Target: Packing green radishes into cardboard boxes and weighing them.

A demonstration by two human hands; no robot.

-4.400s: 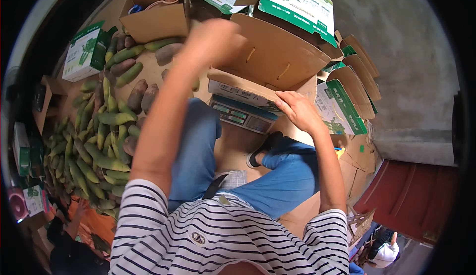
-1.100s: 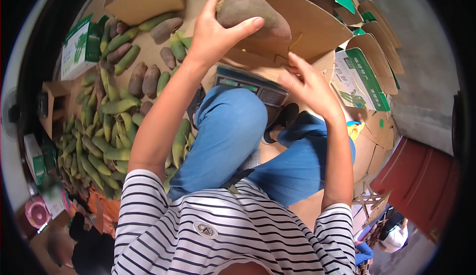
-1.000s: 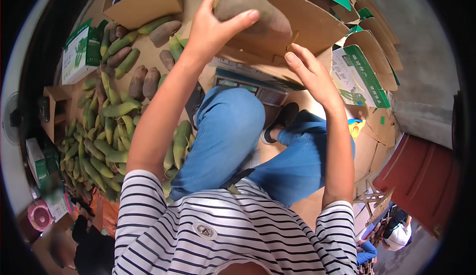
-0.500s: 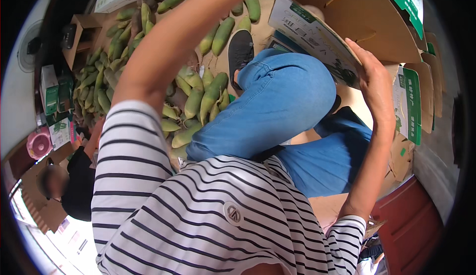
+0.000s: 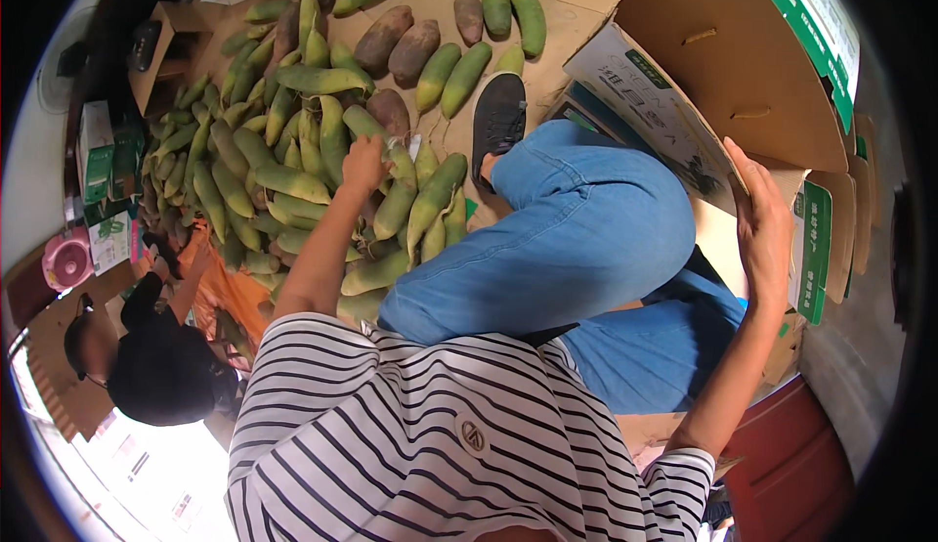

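My left hand (image 5: 364, 164) is down on a heap of green radishes (image 5: 318, 141), its fingers curled closed against the radishes beside them. What those fingers hold, if anything, is hidden. At the right, my right hand (image 5: 762, 212) grips the near edge of an open cardboard box (image 5: 674, 117), fingers laid along the panel. The box has a printed white and green outer face and brown inner walls, and it tilts beside my bent knee. Its bottom is out of sight.
Dark reddish-brown roots (image 5: 384, 39) lie behind the heap. My shoe (image 5: 499, 122) rests on the cardboard floor between heap and box. Flattened green-and-white cartons (image 5: 811, 249) stand along the right. A person in black (image 5: 161, 371) sits at the left by an orange sheet (image 5: 223, 283).
My left hand has swung back from the box down to the radish heap. My right hand stays on the box edge. The view has shifted slightly.
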